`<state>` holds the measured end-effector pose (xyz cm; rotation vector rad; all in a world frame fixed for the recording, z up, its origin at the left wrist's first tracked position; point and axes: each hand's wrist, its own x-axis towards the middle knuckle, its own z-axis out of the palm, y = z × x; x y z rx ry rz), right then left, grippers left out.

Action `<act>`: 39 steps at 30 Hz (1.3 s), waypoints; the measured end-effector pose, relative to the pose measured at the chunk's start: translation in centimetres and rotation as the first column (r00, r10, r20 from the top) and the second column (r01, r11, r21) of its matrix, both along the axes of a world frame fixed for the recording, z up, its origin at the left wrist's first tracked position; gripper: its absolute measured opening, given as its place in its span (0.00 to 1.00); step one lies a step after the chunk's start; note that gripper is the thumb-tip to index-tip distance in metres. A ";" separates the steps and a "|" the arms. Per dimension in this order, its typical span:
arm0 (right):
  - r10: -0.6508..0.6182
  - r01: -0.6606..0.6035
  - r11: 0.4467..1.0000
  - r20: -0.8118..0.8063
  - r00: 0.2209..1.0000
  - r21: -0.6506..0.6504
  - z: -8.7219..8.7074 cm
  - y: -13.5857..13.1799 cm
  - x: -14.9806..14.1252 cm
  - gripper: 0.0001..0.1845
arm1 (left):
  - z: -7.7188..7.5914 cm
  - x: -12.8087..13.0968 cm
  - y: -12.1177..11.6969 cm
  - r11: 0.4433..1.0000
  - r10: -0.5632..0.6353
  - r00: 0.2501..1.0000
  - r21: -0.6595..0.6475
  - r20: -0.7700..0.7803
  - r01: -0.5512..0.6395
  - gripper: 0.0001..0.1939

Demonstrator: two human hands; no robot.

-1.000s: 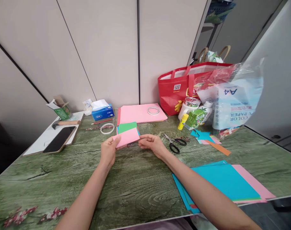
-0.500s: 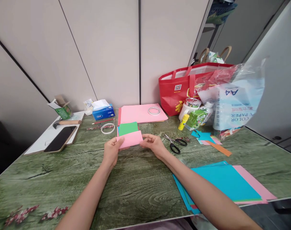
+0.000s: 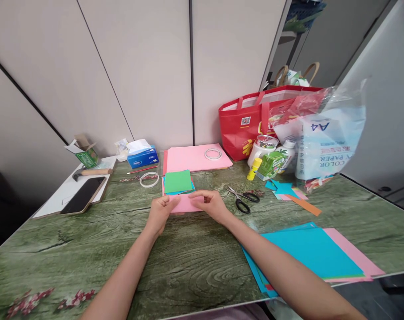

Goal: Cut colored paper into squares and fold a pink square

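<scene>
My left hand (image 3: 160,214) pinches the left end of a pink strip of paper (image 3: 187,205), thumb on top. At the strip's right end, my right hand (image 3: 212,206) grips it too, its thumb and fingers lying along the upper edge. The strip looks folded lengthwise, though the fingers partly cover it. Just beyond it lies a small stack of coloured paper squares with a green sheet (image 3: 178,181) on top and blue and pink edges below. Scissors (image 3: 242,198) with black handles rest to the right of my right hand.
A pink paper stack (image 3: 195,158) with a tape roll (image 3: 213,154) lies at the back, near a tissue box (image 3: 143,156). Another tape roll (image 3: 149,179) is leftward. A glue stick (image 3: 254,169) and red bag (image 3: 237,129) stand right. Blue sheets (image 3: 308,253) lie beneath my right forearm.
Both hands have drawn the pink paper slightly nearer and to the right, off the green stack. It now looks narrower, and the right fingers have moved inward along its upper edge.
</scene>
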<state>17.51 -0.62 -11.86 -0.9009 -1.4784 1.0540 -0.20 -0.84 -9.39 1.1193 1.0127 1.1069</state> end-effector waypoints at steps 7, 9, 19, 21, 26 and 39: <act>-0.101 0.101 0.994 -0.003 0.995 -0.027 -0.2 0.2 0.0 0.09 | 0.3 0.3 -0.3 0.997 -0.067 0.996 -0.031 0.050 0.068 0.17; -0.119 0.119 0.993 -0.017 0.993 -0.023 -0.2 0.2 0.1 0.10 | 0.4 0.5 -0.6 0.993 -0.102 0.992 -0.052 0.075 0.106 0.19; -0.115 0.115 0.993 -0.001 0.993 0.020 -0.1 0.1 0.1 0.09 | -0.7 1.7 -1.3 0.992 -0.032 0.999 -0.124 0.023 0.034 0.19; -0.120 0.120 0.992 0.003 0.993 0.028 0.1 0.0 0.0 0.09 | -0.8 1.8 -1.3 0.992 -0.007 1.000 -0.125 0.029 0.011 0.18; -0.098 0.098 0.995 -0.023 0.995 0.010 0.3 -0.2 0.0 0.11 | -0.8 1.8 -1.3 0.992 0.021 1.000 -0.124 0.023 -0.018 0.18; 0.021 -0.026 0.998 -0.098 0.995 -0.050 0.4 0.1 0.2 0.19 | -0.4 1.3 -1.0 0.993 -0.016 0.999 -0.113 0.048 0.022 0.18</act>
